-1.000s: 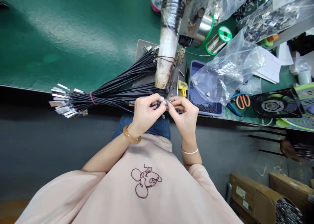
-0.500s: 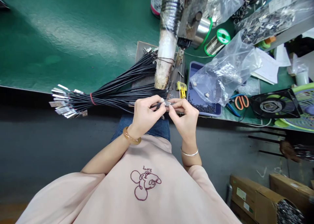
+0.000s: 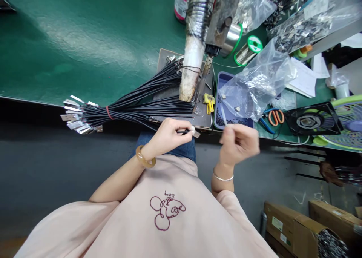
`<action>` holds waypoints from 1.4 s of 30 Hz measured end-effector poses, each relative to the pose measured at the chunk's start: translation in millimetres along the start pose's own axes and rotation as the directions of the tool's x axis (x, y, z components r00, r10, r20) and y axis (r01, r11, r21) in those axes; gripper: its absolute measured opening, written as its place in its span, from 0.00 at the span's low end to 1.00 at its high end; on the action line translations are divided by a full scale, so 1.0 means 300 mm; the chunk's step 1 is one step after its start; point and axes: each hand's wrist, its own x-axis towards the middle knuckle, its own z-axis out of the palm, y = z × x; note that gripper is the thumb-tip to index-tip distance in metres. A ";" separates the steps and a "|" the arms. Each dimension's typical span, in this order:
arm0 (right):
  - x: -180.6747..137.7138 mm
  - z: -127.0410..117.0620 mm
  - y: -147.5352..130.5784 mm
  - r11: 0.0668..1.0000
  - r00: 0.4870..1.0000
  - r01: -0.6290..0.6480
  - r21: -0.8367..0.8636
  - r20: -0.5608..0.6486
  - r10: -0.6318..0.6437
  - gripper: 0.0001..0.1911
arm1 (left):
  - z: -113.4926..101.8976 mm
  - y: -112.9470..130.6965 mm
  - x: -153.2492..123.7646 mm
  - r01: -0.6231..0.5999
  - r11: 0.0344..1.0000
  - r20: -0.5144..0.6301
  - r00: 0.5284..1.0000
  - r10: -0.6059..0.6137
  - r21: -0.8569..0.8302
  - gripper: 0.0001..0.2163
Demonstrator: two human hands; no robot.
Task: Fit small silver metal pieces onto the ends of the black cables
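Note:
My left hand is closed in a pinch on the end of a black cable, with a small metal connector poking out past the fingertips. Its fingers are just in front of the dark work board. Off to the right, my right hand is blurred, its fingers curled around a thin pale stick that points up over the blue tray. What kind of tool the stick is, I cannot make out. A bundle of black cables, tied with a red band, lies left of the board.
Above the board hang a wrapped duct and a soldering iron. Right of the tray lie a plastic bag, orange-handled scissors and a small black fan. Solder spools stand behind.
My right hand has left the connector and moved right, and a thin pale stick now shows in it. My left hand keeps the cable, slightly lower.

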 end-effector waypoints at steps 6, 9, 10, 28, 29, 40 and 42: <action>0.082 -0.115 0.040 0.983 0.998 -0.063 -0.171 0.017 0.067 0.10 | -0.005 -0.041 -0.044 -0.116 0.993 -0.050 0.992 0.115 -0.029 0.06; 0.138 -0.151 0.135 0.910 0.942 -0.120 -0.398 0.245 0.231 0.06 | -0.027 -0.055 -0.036 -0.218 0.974 -0.265 0.937 0.228 0.065 0.05; 0.157 -0.154 0.172 0.861 0.935 -0.094 -0.499 0.254 0.249 0.07 | -0.036 -0.058 -0.027 -0.242 0.953 -0.308 0.907 0.288 0.181 0.05; 0.158 -0.066 0.212 0.882 0.956 -0.131 -0.453 0.177 0.233 0.09 | -0.052 -0.033 -0.007 -0.468 0.759 -0.099 0.820 0.564 0.453 0.06; 0.140 -0.057 0.176 0.923 0.959 -0.175 -0.343 0.153 0.239 0.10 | -0.045 -0.031 -0.007 -0.463 0.775 -0.107 0.826 0.553 0.429 0.06; -0.050 0.065 0.023 0.941 0.893 -0.324 0.100 0.361 0.269 0.07 | -0.016 -0.027 0.024 -0.055 0.994 -0.169 0.985 0.038 -0.096 0.07; -0.056 0.081 0.035 0.927 0.870 -0.353 0.130 0.411 0.273 0.06 | -0.017 -0.023 0.026 -0.038 0.991 -0.160 0.987 0.018 -0.126 0.07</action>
